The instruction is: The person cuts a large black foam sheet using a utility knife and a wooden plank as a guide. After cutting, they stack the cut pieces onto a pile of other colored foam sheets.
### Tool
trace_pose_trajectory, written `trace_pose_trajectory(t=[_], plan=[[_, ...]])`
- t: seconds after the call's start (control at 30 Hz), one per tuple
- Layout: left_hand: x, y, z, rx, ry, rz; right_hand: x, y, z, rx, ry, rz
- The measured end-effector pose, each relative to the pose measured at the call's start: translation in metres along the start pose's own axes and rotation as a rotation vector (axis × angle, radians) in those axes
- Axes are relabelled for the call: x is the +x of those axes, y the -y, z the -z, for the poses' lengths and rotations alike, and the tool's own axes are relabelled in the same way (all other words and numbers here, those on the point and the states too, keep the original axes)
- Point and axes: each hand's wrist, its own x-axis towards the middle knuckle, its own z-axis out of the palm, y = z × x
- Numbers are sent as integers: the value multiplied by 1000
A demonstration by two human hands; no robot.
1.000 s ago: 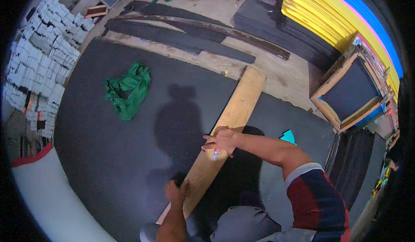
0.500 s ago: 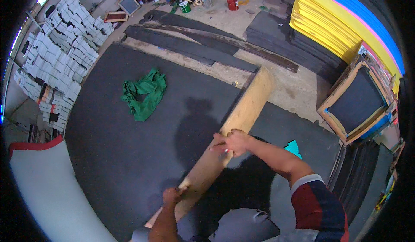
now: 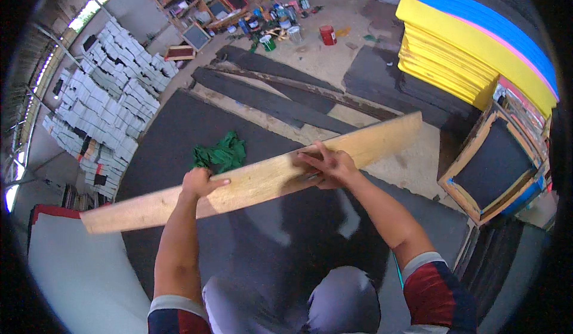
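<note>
A long, pale wooden board [image 3: 256, 182] slants across the middle of the view, its right end farther from me. My left hand [image 3: 200, 183] grips it left of centre, thumb lying along the face and the other fingers over the far edge. My right hand [image 3: 331, 166] clasps it right of centre, with some fingers stretched over the face. Something small may be under the right fingers, but I cannot make it out. Below the board spreads a large dark grey foam sheet [image 3: 161, 149]. A crumpled green cloth [image 3: 221, 151] lies on the sheet, just beyond the board.
Stacked yellow foam sheets [image 3: 441, 59] and a wooden frame [image 3: 450, 182] stand at the right. Stacked white blocks [image 3: 101, 107] rise at the far left. Dark strips [image 3: 250, 95] lie beyond the sheet, with a red bucket [image 3: 327, 35] farther back. A light grey sheet [image 3: 77, 268] is at the near left.
The board has turned clockwise from a steep slant to a flatter one and looks raised off the sheet. My left hand has moved up and left with it; my view has tilted up.
</note>
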Motion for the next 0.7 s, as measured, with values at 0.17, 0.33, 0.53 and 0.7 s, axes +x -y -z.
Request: trace_pose_trajectory(t=[0.17, 0.33, 0.53, 0.7], plan=[[41, -16, 111, 92, -106, -52, 11, 58, 66, -355, -155, -65], [103, -6, 59, -1392, -657, 425, 29, 62, 123, -610, -333, 34], [233, 29, -67, -2617, -358, -104, 94, 45, 108, -645, -299, -82], [340, -1, -107, -2654, -123, 129, 135, 4, 86, -604, -151, -295]])
